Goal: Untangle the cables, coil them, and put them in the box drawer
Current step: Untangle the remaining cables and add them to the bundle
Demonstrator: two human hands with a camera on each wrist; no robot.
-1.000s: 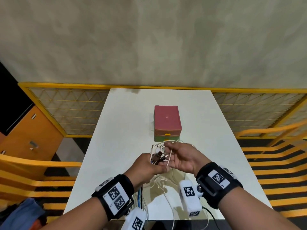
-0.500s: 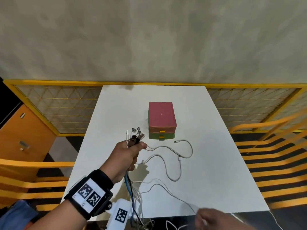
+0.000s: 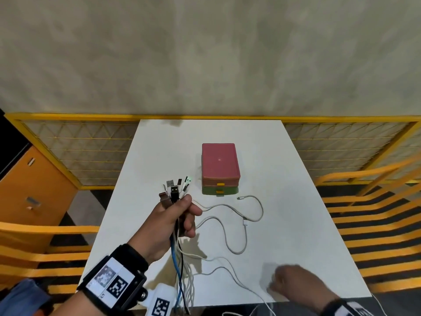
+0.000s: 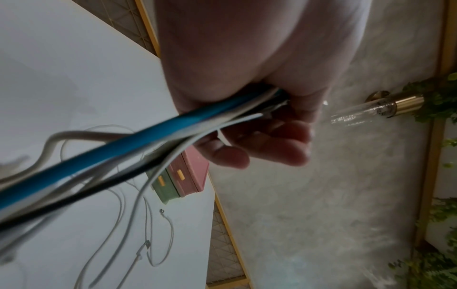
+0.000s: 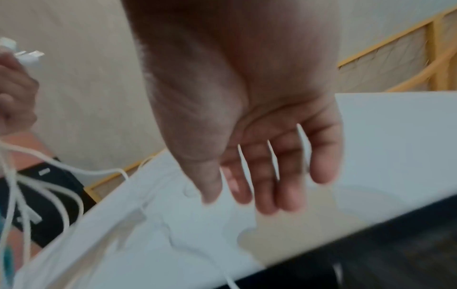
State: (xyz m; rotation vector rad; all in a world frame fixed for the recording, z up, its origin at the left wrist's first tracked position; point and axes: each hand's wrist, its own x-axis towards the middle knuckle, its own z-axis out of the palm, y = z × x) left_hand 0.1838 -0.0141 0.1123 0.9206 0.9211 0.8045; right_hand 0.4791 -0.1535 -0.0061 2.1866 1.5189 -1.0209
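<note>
A white table (image 3: 296, 201) stands against a mottled beige wall (image 3: 205, 53), yellow railings (image 3: 369, 226) alongside.

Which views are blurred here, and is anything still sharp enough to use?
Head view: mostly sharp, the right hand smeared. Left wrist view: cables blurred up close, drawer box readable. Right wrist view: blurred throughout, fingers soft.

Head view looks down over the white table (image 3: 284, 201); both wrist views, close along the fingers, share it.
</note>
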